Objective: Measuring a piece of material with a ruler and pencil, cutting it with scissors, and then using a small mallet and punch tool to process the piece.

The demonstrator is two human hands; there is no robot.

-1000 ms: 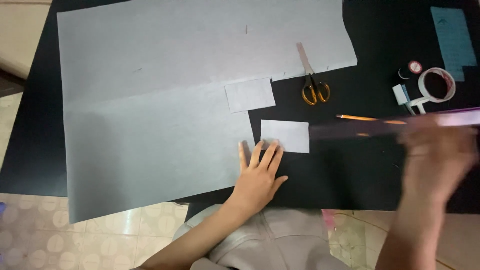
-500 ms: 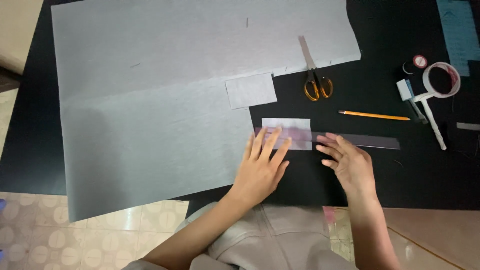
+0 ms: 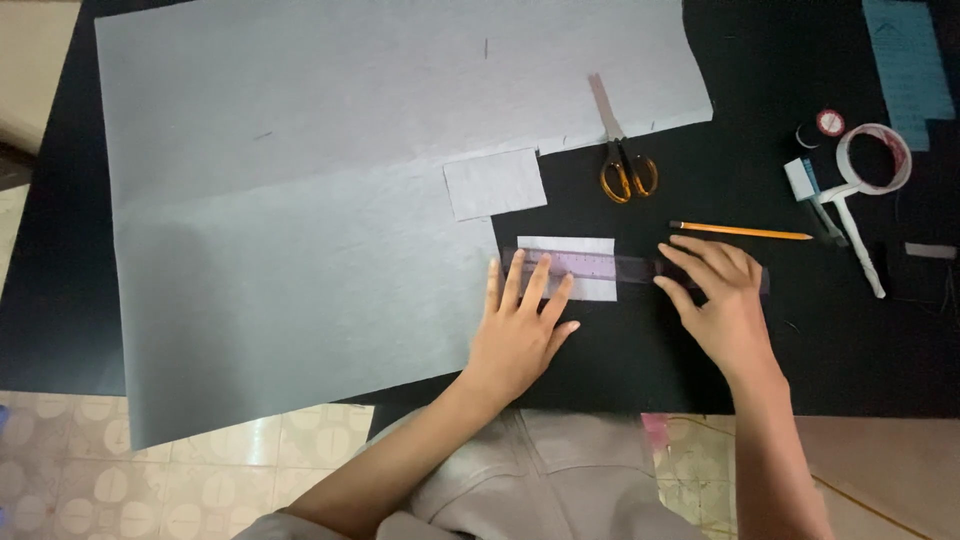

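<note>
A clear ruler [image 3: 620, 268] lies across a small white paper rectangle [image 3: 590, 245] on the black table [image 3: 700, 350]. My left hand [image 3: 520, 325] rests flat, fingers spread, with its fingertips on the ruler and the paper's left part. My right hand [image 3: 722, 298] presses its fingers on the ruler's right part. Neither hand grips anything. A second small paper rectangle [image 3: 494, 183] lies just above, at the edge of a large grey sheet [image 3: 300, 200]. A yellow pencil [image 3: 740, 231] lies just beyond my right hand.
Orange-handled scissors [image 3: 622, 160] lie at the big sheet's edge. At the right are a tape roll [image 3: 874, 158], a white eraser [image 3: 800, 178], a small red-topped spool [image 3: 829, 122] and a white-handled tool [image 3: 860, 245]. A blue cloth piece [image 3: 910, 65] sits far right. Tiled floor [image 3: 150, 480] shows below.
My right hand brought the ruler in from the right and laid it across the small paper. My left hand moved up slightly so its fingertips hold the ruler and paper.
</note>
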